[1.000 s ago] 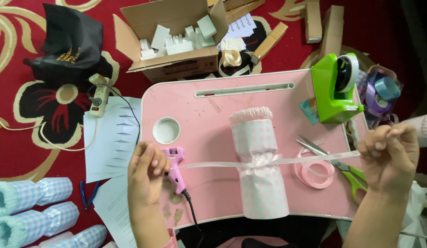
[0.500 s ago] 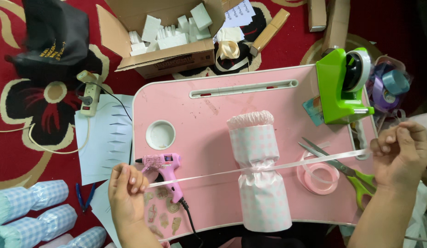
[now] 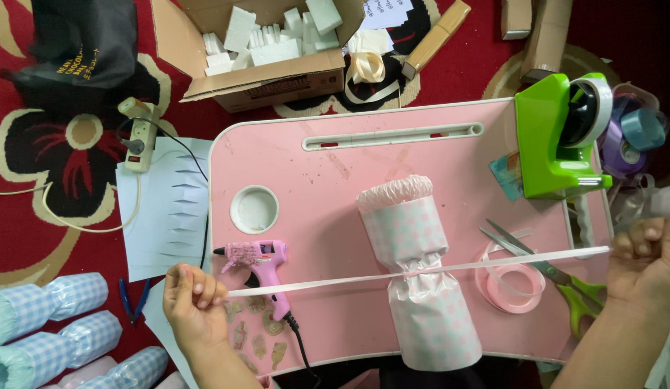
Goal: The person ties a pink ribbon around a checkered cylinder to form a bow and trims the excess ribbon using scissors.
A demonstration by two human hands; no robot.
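Both hands are pulling one pale pink ribbon taut across the pink lap table. My left hand sits just off the table's near-left corner, fingers curled shut, pinching the ribbon's left end between thumb and fingertips. My right hand is off the table's right edge, closed around the ribbon's other end, knuckles toward me; how the fingers grip underneath I cannot tell. Between them the ribbon runs almost straight, rising a little toward the right, and it cinches the wrapped roll at a narrow waist about halfway down its length. That roll, covered in pink dotted paper with a ruffled top, lies lengthwise in the middle of the table, its lower end reaching the near edge. Under the ribbon on the left lies a pink glue gun, near the left edge, its black cord trailing off the near edge. On the right, the ribbon crosses above a spool of pink ribbon and green-handled scissors, close to the right edge. At the far-right corner stands a green tape dispenser. A round cup hole sits toward the left edge.
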